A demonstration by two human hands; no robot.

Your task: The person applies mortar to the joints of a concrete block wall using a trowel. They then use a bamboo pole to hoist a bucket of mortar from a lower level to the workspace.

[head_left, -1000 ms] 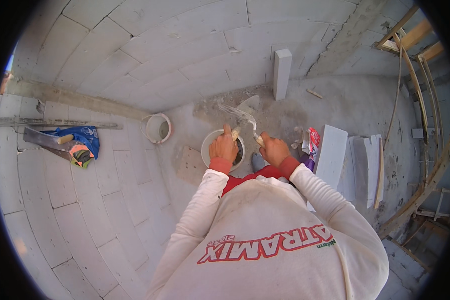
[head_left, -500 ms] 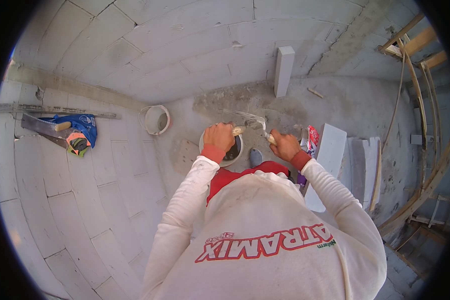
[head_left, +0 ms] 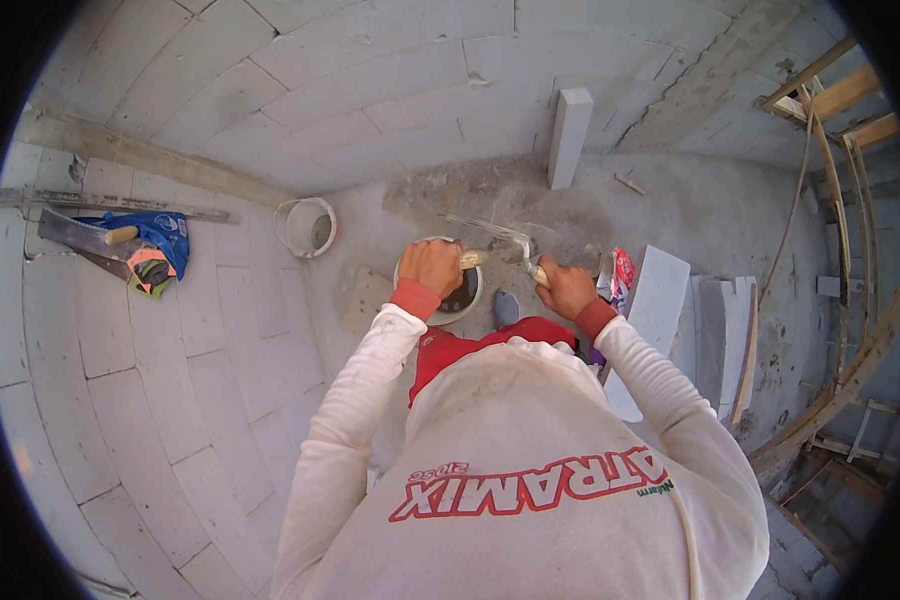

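My left hand (head_left: 432,266) is closed round a pale wooden handle (head_left: 473,258), above the rim of a white bucket (head_left: 481,302) with a dark mix inside. What the far end of that handle's tool looks like is hard to make out. In my right hand (head_left: 567,288) is a trowel with a wooden handle (head_left: 539,274). Its bent, whitish neck (head_left: 523,242) rises toward a thin blade (head_left: 480,226), seen nearly edge-on and pointing left. The two tools come close together in front of me, over the floor; whether they touch I cannot tell.
A second white bucket (head_left: 334,232) stands by the wall corner. On the left blockwork lie a blue bag (head_left: 170,232), a grey-bladed tool (head_left: 65,232) and a long straightedge (head_left: 200,213). An upright pale block (head_left: 570,140), a slab (head_left: 654,310) and wooden poles (head_left: 838,200) are ahead and right.
The whole view has shifted slightly. Both hands keep their grips on the handles, in almost the same places, and the trowel blade shows a little thinner.
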